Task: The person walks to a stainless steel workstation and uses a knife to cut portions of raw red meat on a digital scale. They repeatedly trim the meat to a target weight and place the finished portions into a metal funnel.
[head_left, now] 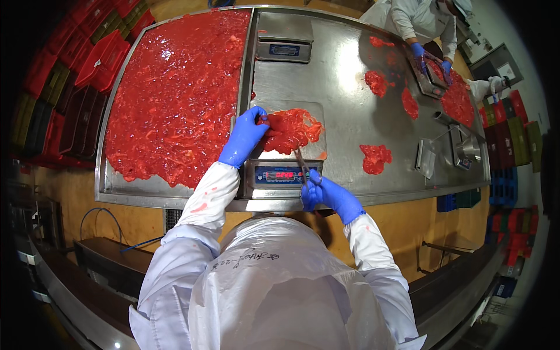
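Observation:
My left hand [244, 139], in a blue glove, has its fingers closed on the left end of a wet red piece of raw meat [291, 129]. The meat lies spread over the steel platform of a digital scale [252, 178] with a lit red display. In my right hand [329, 195], also gloved in blue, is a pair of metal scissors [301, 160]. The blades point up and away from me, with their tips at the meat's near edge. Whether they touch it is hard to tell.
A large heap of raw red meat [175, 93] fills the left section behind a metal divider [247, 64]. A second scale [284, 49] stands farther back. Smaller meat pieces [376, 158] lie to the right. A co-worker [423, 23] handles meat at the far right.

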Motion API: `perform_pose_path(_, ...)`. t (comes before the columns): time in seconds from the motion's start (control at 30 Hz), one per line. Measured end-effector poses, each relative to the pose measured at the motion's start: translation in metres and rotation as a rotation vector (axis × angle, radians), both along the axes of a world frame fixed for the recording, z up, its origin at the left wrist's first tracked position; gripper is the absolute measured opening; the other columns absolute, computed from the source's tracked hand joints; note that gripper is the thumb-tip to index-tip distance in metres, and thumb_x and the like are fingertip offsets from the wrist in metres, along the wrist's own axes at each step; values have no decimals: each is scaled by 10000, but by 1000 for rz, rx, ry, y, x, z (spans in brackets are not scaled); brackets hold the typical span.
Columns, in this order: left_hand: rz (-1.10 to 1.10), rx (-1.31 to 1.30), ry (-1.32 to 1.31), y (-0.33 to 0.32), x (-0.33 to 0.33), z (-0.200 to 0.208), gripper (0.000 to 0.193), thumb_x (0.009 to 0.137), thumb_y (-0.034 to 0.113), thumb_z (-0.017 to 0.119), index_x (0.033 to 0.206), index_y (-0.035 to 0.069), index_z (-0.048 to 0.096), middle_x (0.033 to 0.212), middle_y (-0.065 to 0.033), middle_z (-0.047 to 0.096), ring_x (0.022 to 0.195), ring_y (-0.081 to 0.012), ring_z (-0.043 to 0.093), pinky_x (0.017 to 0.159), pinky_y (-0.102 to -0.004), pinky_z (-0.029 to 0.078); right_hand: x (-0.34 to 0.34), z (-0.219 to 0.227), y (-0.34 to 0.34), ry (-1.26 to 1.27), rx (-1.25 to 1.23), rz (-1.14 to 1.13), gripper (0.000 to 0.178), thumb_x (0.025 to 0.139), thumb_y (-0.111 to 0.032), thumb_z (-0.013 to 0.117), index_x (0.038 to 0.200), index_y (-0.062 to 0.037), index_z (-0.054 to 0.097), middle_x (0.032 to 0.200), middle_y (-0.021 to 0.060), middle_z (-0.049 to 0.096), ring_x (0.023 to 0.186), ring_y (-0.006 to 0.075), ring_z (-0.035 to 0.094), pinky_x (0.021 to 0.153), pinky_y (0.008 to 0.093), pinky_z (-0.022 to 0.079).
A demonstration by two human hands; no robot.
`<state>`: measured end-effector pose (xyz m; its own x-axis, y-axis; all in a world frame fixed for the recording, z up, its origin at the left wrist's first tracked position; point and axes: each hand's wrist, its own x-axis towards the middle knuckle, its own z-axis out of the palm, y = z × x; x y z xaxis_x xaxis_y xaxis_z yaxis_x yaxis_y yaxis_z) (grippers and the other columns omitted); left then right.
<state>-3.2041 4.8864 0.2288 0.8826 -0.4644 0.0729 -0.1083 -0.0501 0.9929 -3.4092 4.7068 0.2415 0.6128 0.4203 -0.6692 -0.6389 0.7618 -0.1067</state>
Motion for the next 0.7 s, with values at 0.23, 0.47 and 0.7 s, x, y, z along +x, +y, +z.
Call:
perform_pose_path(0.23, -22, 112, -92, 0, -4, -8, 110, 771, 50, 600, 830, 16, 513, 692, -30, 492, 663, -85, 448, 611, -248, 406, 29, -15, 27, -351, -753, 113, 386, 943, -369, 517, 770, -26, 540, 634, 60, 558, 516, 142, 547, 557, 277, 483)
perform_pose_path(0.47, -23, 150, -109, 8, -5, -9, 112, 782, 68, 596, 838, 14, 516, 705, -43, 509, 666, -94, 447, 612, -256, 404, 29, -20, 29, -361, -644, 123, 413, 888, -435, 584, 766, -42, 558, 625, 83, 577, 533, 165, 596, 496, 259, 495)
perform_pose_path(0.7, -51, 132, -110, 11, -11, -2, 117, 783, 60, 600, 850, 8, 520, 716, -46, 519, 680, -95, 456, 626, -254, 409, 38, -29, 34, -344, -628, 63, 417, 889, -447, 573, 782, -45, 552, 657, 85, 589, 575, 201, 626, 506, 280, 510)
